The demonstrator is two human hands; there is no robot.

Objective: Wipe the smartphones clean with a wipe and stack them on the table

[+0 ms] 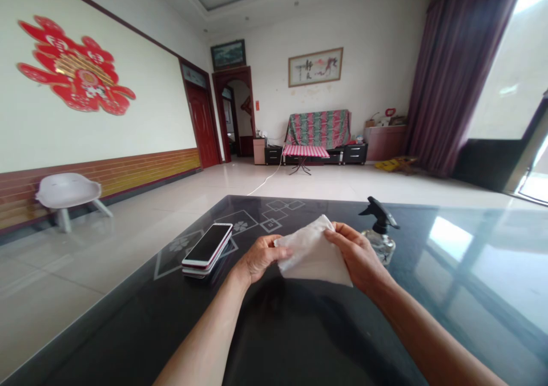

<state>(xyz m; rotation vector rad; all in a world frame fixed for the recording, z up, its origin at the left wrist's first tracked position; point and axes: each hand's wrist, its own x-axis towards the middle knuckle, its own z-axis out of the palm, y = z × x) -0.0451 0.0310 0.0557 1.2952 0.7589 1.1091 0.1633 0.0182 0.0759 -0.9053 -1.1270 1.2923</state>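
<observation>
A folded white tissue (314, 254) is held up over the dark glossy table (282, 340). My left hand (263, 256) pinches its left edge between thumb and fingers. On the opposite side, my right hand (357, 254) grips the upper right edge, thumb in front and fingers behind. Left of my left hand lies a stack of phones (208, 248), the top one white-framed with a black screen. Just beyond my right hand stands a clear spray bottle (381, 240) with a black trigger head, partly hidden by that hand.
Pale geometric patterns mark the table's far left part. A white chair (71, 194) stands on the tiled floor (141, 220) to the left. Farther off are a small pink striped folding table (306, 152) and a cloth-covered object (319, 128) on a low cabinet.
</observation>
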